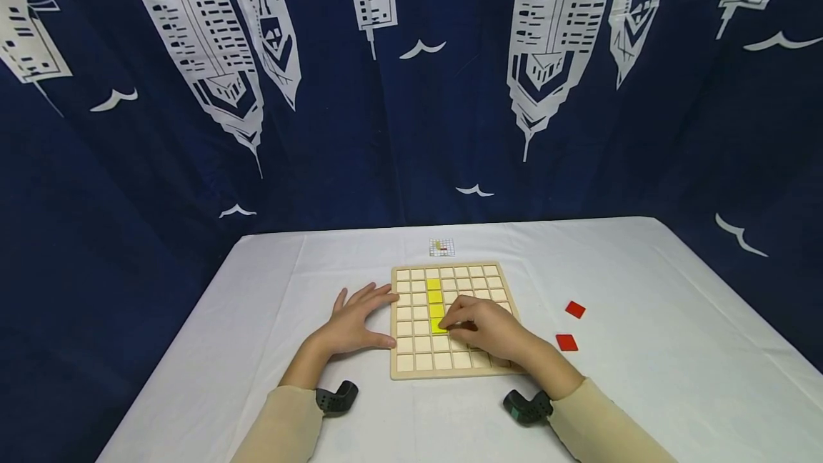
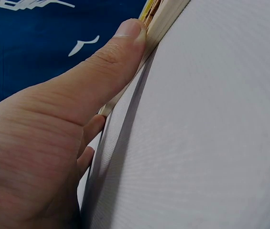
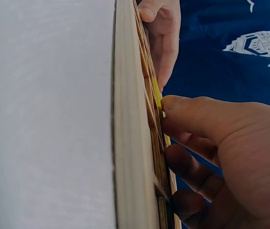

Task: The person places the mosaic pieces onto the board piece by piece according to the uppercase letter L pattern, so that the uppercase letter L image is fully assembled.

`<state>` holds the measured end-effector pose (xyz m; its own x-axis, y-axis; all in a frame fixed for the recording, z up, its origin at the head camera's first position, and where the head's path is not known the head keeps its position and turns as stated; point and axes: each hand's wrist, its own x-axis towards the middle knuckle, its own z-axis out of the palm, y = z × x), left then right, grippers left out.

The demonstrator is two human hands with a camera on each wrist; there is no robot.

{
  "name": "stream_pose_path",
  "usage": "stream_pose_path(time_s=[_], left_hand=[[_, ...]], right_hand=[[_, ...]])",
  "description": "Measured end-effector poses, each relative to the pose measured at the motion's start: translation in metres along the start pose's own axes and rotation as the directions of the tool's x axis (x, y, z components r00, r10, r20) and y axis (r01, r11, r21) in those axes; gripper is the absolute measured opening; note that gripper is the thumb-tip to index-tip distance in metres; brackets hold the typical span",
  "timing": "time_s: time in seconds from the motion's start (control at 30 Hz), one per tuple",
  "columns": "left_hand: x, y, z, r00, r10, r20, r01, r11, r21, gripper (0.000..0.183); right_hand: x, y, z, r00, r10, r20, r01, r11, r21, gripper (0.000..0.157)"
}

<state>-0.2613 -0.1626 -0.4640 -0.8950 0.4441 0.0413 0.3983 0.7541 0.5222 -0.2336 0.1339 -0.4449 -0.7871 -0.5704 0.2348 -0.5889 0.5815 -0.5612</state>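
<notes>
A wooden grid board (image 1: pixel 444 377) lies on the table, with a column of several yellow square tiles (image 1: pixel 434 296) in its cells. My right hand (image 1: pixel 485 325) is over the board, thumb and fingertips pinching the lowest yellow tile (image 1: pixel 438 327) at its cell. In the right wrist view, yellow shows at the thumb tip of the right hand (image 3: pixel 240 138), and the curled fingers hide part of the board. My left hand (image 1: pixel 356 321) rests with spread fingers against the board's left edge. Its thumb (image 2: pixel 111 57) touches that edge in the left wrist view.
Two red square tiles, a farther one (image 1: pixel 575 309) and a nearer one (image 1: pixel 566 342), lie on the white cloth right of the board. A small printed grid card (image 1: pixel 441 247) sits behind it. A dark blue patterned curtain (image 1: pixel 398 127) hangs beyond the table.
</notes>
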Motion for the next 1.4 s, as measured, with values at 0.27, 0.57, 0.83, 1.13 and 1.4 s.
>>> stream_pose_path(time_s=[0.27,0.57,0.83,1.13,1.4], left_hand=[[-0.001,-0.001,0.0,1.0,-0.01,0.002,0.01,1.0,0.004,0.087],[-0.004,0.0,0.0,1.0,-0.005,-0.002,0.005,1.0,-0.012,0.086],[-0.005,0.0,-0.001,1.0,-0.005,-0.007,0.005,1.0,-0.021,0.086],[-0.002,0.0,0.001,1.0,-0.005,-0.006,0.005,1.0,-0.002,0.087],[-0.001,0.0,0.0,1.0,-0.006,0.0,0.006,1.0,0.0,0.088]], right_hand=[[0.0,-0.001,-0.002,0.999,-0.01,0.042,0.009,1.0,0.021,0.018],[0.0,0.0,-0.008,0.995,-0.003,0.099,-0.006,0.995,0.097,0.021],[-0.001,0.006,-0.025,0.996,-0.02,0.081,0.006,0.985,0.17,0.026],[-0.01,0.019,-0.058,0.999,0.049,0.008,-0.05,0.994,0.097,0.027],[-0.026,0.04,-0.095,0.986,0.156,-0.059,-0.154,0.987,0.034,0.032]])
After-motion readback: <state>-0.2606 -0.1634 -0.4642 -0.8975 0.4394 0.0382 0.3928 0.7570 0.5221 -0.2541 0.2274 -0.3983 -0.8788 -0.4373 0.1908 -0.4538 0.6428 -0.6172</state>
